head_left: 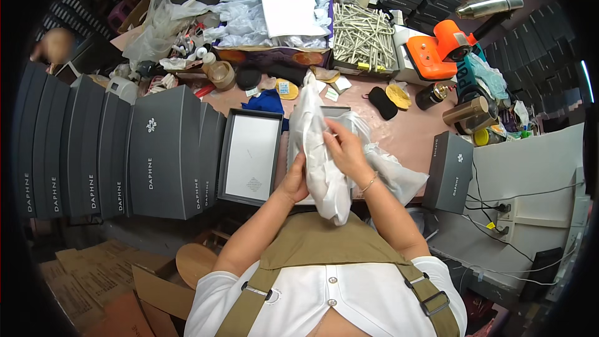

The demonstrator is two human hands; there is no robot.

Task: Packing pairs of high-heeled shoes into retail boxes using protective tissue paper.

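Both my hands hold a white item wrapped in thin white paper or plastic (315,150), upright above an open grey box. My left hand (294,179) grips its lower left side. My right hand (345,150) is closed on its right side, fingers pressed into the wrapping. The open box lid (249,156), grey with a white inside, lies flat just left of the hands. More crumpled white wrapping (393,171) spreads to the right of the bundle, over the box below it.
A row of dark grey boxes (118,159) stands on edge at the left. Another grey box (448,171) stands at the right. An orange tape dispenser (443,47), a tray of paper rolls (362,37), plastic bags and a metal flask (490,5) crowd the back.
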